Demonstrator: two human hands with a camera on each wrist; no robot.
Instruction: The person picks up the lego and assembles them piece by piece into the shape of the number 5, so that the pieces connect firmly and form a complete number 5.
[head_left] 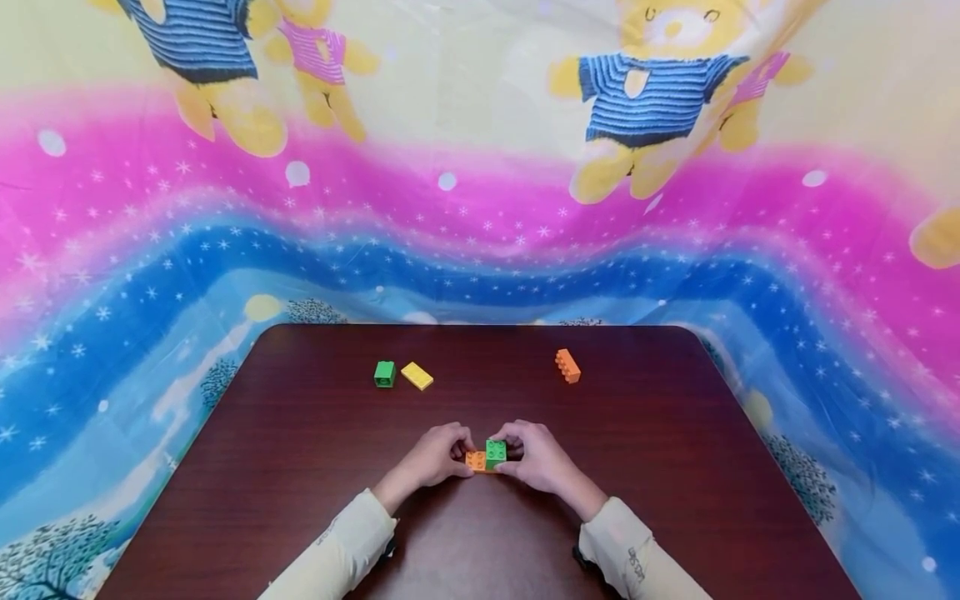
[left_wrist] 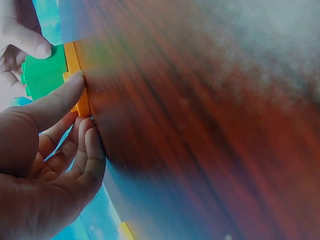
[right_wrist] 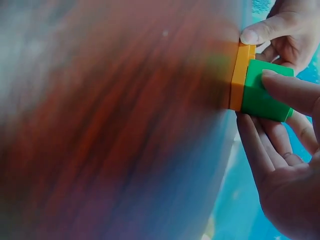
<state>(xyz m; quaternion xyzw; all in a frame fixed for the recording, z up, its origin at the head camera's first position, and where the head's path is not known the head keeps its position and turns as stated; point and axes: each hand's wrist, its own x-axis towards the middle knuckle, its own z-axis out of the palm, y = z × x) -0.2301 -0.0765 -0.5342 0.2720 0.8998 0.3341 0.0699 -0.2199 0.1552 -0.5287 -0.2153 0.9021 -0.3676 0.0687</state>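
Note:
Near the middle of the table, a flat orange building brick [head_left: 474,460] lies studs up, with a taller green building brick [head_left: 496,451] seated on its right half. My left hand [head_left: 437,455] pinches the orange brick's left end, thumb at the near side and fingers at the far side. My right hand [head_left: 542,456] grips the green brick between thumb and fingers. In the right wrist view the orange brick [right_wrist: 240,80] lies along the tabletop and the green brick [right_wrist: 260,97] stands flush against it. The left wrist view shows the right thumb on the green brick [left_wrist: 45,75].
Farther back on the dark wooden table [head_left: 480,554] are another green brick [head_left: 385,374] and a flat yellow brick [head_left: 417,376], left of centre. A long orange brick [head_left: 567,366] lies on its side at the back right. A printed cloth [head_left: 465,208] hangs behind the table.

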